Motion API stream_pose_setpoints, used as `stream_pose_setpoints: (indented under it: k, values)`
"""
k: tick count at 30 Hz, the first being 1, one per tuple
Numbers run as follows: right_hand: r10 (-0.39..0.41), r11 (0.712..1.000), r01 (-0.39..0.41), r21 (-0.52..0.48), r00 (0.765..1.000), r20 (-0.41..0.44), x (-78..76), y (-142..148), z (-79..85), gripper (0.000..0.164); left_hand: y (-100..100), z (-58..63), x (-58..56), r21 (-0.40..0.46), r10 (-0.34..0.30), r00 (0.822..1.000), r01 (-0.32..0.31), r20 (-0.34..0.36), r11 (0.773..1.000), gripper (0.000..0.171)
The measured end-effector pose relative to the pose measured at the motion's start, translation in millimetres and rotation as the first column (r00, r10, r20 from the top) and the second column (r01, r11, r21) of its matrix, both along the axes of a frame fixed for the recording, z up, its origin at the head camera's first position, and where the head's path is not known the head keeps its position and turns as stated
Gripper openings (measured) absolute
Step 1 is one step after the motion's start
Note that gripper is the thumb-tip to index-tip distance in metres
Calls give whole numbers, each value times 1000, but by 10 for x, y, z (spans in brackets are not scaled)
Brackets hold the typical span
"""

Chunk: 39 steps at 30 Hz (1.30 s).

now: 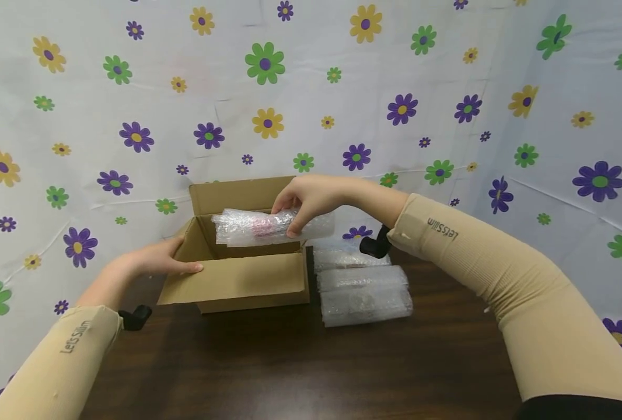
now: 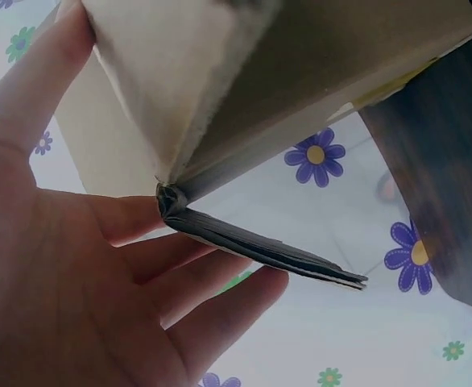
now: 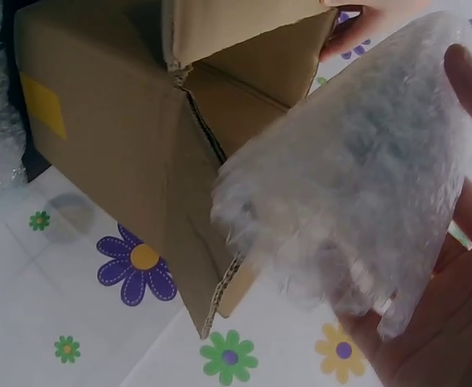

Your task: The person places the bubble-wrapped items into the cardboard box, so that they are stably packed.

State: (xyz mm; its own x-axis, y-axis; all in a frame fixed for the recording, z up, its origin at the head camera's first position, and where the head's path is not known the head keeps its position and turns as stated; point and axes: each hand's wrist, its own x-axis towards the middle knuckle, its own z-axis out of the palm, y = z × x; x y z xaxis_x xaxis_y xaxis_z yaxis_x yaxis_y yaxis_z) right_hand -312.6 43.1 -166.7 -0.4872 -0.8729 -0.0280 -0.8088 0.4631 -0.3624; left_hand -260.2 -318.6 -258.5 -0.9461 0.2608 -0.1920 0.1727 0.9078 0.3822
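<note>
Over the cardboard box point(image 1: 261, 279), right hand point(image 1: 313, 198) grips bubble-wrapped roll point(image 1: 240, 228); left hand point(image 1: 156, 258) clasps the box's left edge

A dark brown, wood-grained table point(image 1: 300, 364) is bordered at the back and sides by faintly creased white sheeting point(image 1: 300, 99) printed with purple, green and yellow flowers point(image 1: 265, 63).

The left hand point(image 2: 91, 266) holds a cardboard box point(image 2: 341, 52), its thumb against the cardboard at the top and its other fingers lower down, partly behind a flap point(image 2: 268, 251) seen nearly edge-on. A yellow patch point(image 2: 405, 85) marks the box's lower edge. A dark tabletop point(image 2: 445, 169) lies at right, and white sheeting point(image 2: 300, 322) with purple and green flowers shows below.
</note>
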Motion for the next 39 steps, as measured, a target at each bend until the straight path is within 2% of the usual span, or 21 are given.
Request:
stream_pose_setpoints:
  k: [5,8,20,32,39]
  values:
    - [-30,999,30,25,999,-21,-67,-186,18,46,-21,-35,-25,27,-5,1000,5,-6,1000,108]
    - [-32,999,32,35,999,-6,-95,-298,22,43,-24,-41,-24,19,-7,1000,7,-7,1000,108]
    - [-19,998,19,54,1000,-10,-106,-614,30,48,-29,-34,10,40,8,1000,-8,-1,999,107]
    - [-69,989,69,130,998,-5,-247,-799,-66,49,-1,-28,3,27,9,1000,-9,-2,1000,110]
    - [-73,980,65,187,997,33,-329,-940,-138,40,-9,-29,4,44,8,1000,-8,2,999,109]
